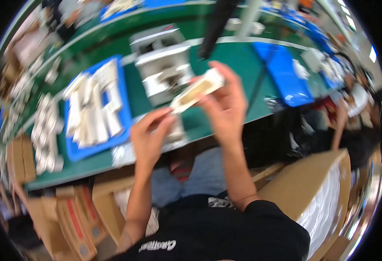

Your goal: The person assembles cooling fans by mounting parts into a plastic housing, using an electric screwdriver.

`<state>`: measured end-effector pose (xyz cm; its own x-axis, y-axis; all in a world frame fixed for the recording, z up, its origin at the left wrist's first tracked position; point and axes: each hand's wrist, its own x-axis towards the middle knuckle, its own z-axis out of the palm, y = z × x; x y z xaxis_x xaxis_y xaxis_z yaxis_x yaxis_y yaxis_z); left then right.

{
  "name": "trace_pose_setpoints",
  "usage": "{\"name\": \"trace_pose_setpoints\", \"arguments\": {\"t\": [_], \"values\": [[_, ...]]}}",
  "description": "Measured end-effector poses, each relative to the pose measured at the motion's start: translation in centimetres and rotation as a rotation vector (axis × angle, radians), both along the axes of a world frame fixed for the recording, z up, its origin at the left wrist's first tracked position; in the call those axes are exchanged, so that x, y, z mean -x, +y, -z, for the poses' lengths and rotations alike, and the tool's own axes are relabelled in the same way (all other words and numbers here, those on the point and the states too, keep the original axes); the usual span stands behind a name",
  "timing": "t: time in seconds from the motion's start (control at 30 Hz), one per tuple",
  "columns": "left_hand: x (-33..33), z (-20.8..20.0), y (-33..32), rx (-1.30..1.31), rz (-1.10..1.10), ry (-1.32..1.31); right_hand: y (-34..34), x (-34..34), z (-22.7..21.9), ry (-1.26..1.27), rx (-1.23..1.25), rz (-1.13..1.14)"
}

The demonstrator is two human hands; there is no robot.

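Observation:
Between my two hands is a long, narrow white piece with a tan, hollow-looking inside [195, 93], held tilted above the front part of the green table. My left hand [149, 134] pinches its lower left end between thumb and fingertips. Around its upper right end the fingers and thumb of my right hand [227, 112] are closed. Motion blur hides its finer detail. Just beyond it stands an open white-and-grey box [156, 89] with dark and metallic-looking contents. To the left, a blue tray [96, 148] bears several similar long white pieces [86, 111].
Several white cylindrical parts [46, 130] stand in rows left of the tray. A blue sheet or bag [282, 78] lies at the right. Clear plastic [123, 157] hangs over the table's front edge. Cardboard boxes [76, 222] flank me, and a person [352, 108] sits at far right.

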<state>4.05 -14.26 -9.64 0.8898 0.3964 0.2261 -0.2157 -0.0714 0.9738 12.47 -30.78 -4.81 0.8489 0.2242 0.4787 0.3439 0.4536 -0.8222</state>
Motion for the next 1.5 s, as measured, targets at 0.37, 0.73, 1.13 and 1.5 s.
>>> {"name": "trace_pose_setpoints", "arguments": {"t": [0.37, 0.73, 1.13, 1.5], "values": [[1.0, 0.2, 1.2, -0.091, 0.010, 0.131, 1.2, 0.1, 1.6, -0.090, 0.200, -0.085], [1.4, -0.4, -0.2, 0.159, 0.132, -0.019, -0.6, 0.5, -0.3, -0.350, 0.414, -0.098], [1.7, 3.2, 1.0, -0.238, 0.148, 0.001, 0.2, -1.0, 2.0, -0.241, 0.476, -0.195], [2.5, 3.3, 1.8, -0.193, 0.180, 0.007, 0.2, -0.7, 2.8, -0.449, 0.473, -0.222]]}}
